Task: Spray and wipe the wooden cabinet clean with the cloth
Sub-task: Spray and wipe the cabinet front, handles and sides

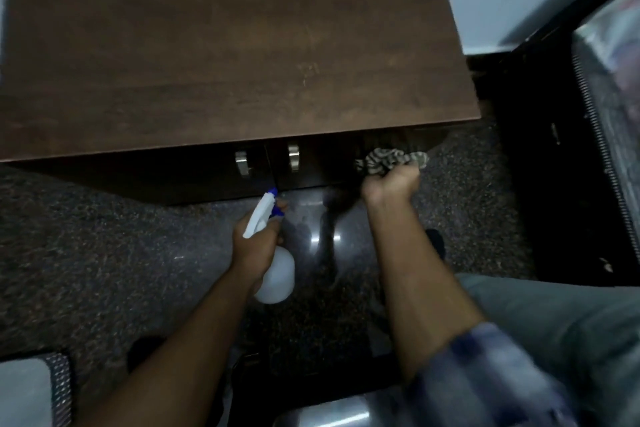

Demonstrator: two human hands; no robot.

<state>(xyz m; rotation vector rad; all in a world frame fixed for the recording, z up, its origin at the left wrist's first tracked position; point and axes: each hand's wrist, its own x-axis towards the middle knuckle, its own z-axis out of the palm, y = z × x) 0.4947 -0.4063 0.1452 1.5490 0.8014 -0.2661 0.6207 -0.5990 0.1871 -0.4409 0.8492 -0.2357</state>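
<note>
Dark wooden cabinet [225, 45], top bare, two metal handles [268, 161] on its front; left hand [256, 246] clenched round white spray bottle [275, 274], nozzle toward the doors; right hand [391, 185] fisted on striped cloth [391, 161] against front's right edge.

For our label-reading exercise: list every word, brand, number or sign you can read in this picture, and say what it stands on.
None can be read.
Spray bottle: plain white, no label showing.
Wooden cabinet: bare top with pale scuffs, no writing.
Cloth: striped pattern only.
</note>
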